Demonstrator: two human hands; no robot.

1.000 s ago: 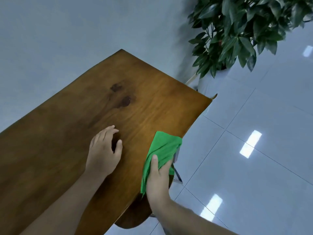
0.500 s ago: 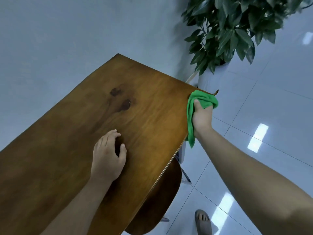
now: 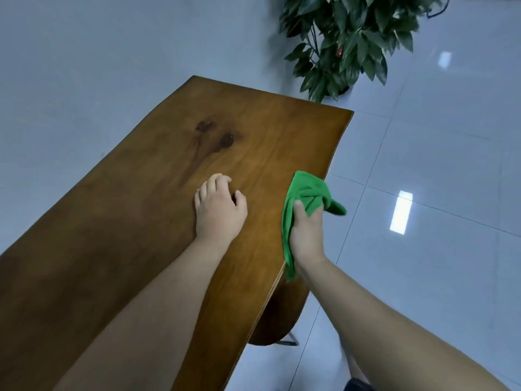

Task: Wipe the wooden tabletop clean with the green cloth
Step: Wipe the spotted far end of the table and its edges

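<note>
A brown wooden tabletop (image 3: pixel 158 210) with two dark knots runs from the lower left to its far corner at the upper right. My right hand (image 3: pixel 306 235) grips the bunched green cloth (image 3: pixel 306 193) at the table's right edge, about halfway along it; part of the cloth hangs over the edge. My left hand (image 3: pixel 220 210) rests on the wood to the left of the cloth, fingers curled, holding nothing.
A leafy potted plant (image 3: pixel 346 38) stands beyond the table's far right corner. Glossy grey floor tiles (image 3: pixel 437 193) lie to the right. A dark wooden chair seat (image 3: pixel 277 314) shows under the table's right edge.
My right hand has pulled the cloth back along the right edge, from the far corner to about mid-edge. My left hand has stayed in place on the wood.
</note>
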